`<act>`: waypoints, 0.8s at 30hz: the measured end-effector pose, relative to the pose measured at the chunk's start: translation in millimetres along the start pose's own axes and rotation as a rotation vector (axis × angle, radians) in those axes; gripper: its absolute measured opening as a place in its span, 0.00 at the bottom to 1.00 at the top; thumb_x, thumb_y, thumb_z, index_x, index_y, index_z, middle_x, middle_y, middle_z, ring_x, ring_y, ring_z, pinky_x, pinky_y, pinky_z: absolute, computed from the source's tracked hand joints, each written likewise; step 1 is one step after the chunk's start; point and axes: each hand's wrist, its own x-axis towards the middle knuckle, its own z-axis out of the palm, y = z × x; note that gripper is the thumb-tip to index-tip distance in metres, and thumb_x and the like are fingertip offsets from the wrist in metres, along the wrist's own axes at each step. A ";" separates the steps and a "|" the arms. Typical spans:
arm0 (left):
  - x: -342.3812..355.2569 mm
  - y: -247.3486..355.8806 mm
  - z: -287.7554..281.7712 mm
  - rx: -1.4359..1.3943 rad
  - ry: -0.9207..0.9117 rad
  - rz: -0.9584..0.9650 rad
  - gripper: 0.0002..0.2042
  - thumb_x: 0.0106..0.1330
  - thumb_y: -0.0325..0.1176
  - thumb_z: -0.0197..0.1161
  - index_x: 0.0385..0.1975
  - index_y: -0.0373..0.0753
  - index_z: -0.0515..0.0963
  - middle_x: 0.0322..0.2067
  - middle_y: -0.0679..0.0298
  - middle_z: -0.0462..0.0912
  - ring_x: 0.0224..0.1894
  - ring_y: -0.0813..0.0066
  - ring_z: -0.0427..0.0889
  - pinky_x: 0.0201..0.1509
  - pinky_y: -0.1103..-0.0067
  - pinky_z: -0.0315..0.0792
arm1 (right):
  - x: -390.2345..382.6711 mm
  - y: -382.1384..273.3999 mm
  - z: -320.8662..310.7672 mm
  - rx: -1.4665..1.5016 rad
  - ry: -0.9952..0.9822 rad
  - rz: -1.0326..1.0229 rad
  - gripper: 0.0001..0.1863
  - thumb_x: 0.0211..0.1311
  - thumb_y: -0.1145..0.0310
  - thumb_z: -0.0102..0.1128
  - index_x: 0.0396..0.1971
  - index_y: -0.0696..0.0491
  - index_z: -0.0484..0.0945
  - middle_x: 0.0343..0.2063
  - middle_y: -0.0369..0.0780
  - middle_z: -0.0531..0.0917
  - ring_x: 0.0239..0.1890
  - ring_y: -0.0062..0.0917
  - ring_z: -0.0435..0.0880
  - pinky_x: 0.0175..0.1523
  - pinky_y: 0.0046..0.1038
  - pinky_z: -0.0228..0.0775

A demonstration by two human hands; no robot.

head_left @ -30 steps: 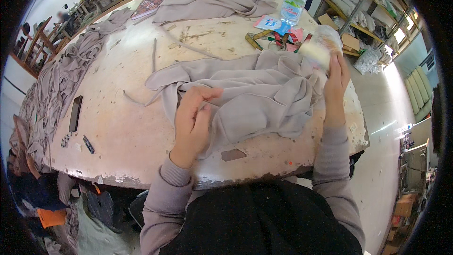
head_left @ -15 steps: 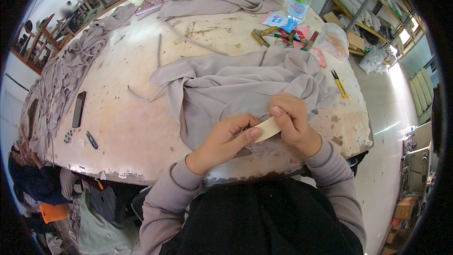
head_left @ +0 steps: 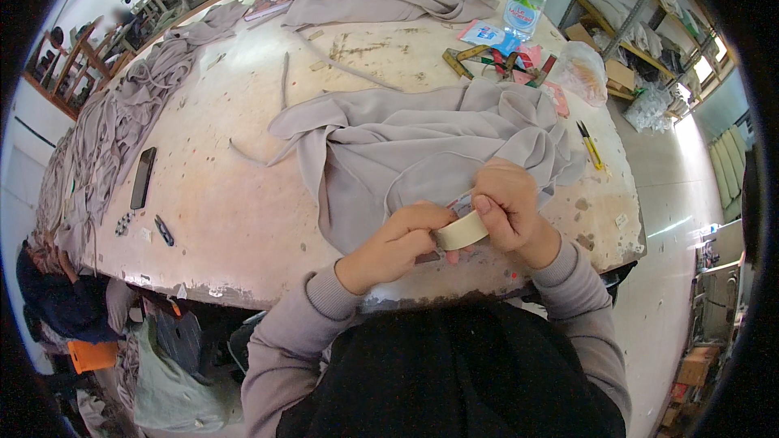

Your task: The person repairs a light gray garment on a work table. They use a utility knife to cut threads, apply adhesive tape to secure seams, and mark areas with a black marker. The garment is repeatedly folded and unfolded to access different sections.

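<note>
The tape [head_left: 463, 231] is clamped between the left hand [head_left: 398, 245] and right hand [head_left: 513, 207], its long axis slanting forward to the right. Just beyond the grip, cloth [head_left: 406, 142] is bunched crosswise on the counter [head_left: 219, 207], the right hand appearing nearer.

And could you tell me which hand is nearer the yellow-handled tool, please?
Right. The right hand, gripping the cream tape, is left of the yellow-handled tool and nearer the body. The left hand, at the tape's other side, is farther left.
</note>
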 end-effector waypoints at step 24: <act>-2.9 19.3 -6.3 1.310 0.268 0.434 0.05 0.44 0.31 0.58 0.19 0.41 0.70 0.15 0.64 0.68 0.19 0.66 0.70 0.34 0.74 0.59 | 1.5 -24.9 -9.8 -0.220 -0.028 0.121 0.35 0.45 0.76 0.66 0.56 0.55 0.62 0.27 0.30 0.78 0.30 0.16 0.70 0.53 0.32 0.48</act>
